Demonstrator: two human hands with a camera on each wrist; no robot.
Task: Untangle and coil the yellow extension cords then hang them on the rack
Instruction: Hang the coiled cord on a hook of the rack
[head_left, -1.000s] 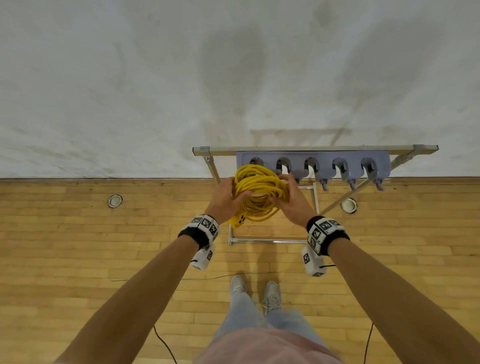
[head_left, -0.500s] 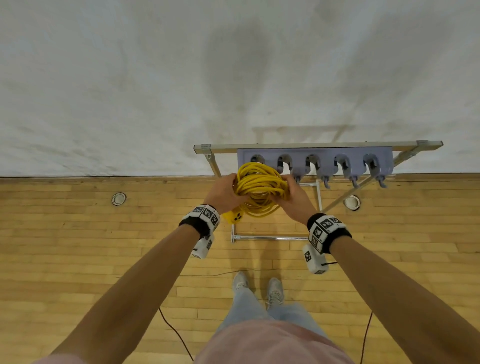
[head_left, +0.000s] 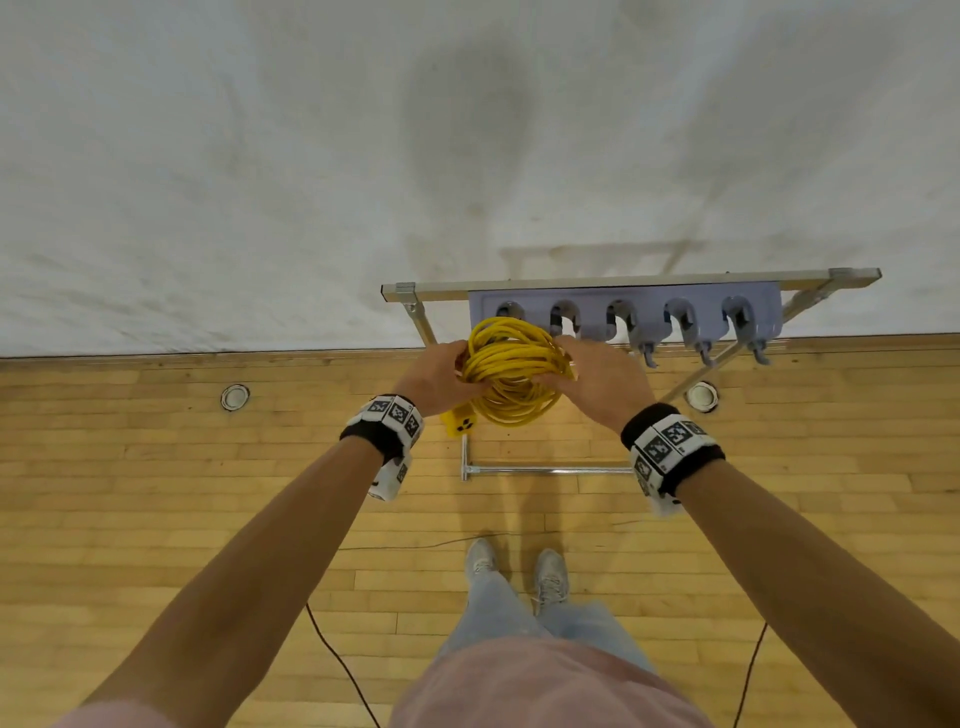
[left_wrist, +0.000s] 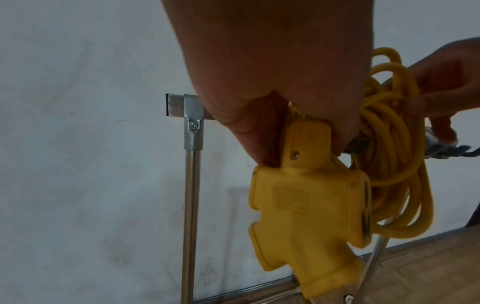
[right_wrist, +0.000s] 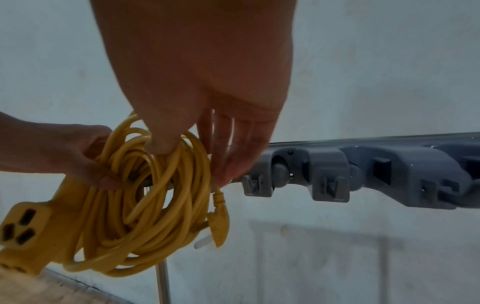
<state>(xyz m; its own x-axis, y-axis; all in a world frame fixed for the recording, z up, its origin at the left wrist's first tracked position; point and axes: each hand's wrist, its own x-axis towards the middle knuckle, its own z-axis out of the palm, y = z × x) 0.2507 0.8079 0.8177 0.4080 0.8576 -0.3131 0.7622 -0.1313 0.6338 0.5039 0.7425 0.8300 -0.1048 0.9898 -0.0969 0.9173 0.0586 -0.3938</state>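
Where the white wall (head_left: 260, 182) meets the wooden floor (head_left: 156, 519), a metal-framed rack (head_left: 623, 283) stands carrying a grey bar of hooks and clamps (head_left: 649, 317). The coiled yellow extension cord (head_left: 511, 374) is held up at the bar's left end, between both hands. The left hand (head_left: 436, 376) grips the coil's left side, fingers curled round the strands. The right hand (head_left: 597, 384) pinches the coil's right side between thumb and nearly straight fingers. The yellow multi-outlet socket block (left_wrist: 306, 209) hangs below the left hand; the yellow plug (right_wrist: 218, 224) dangles under the right.
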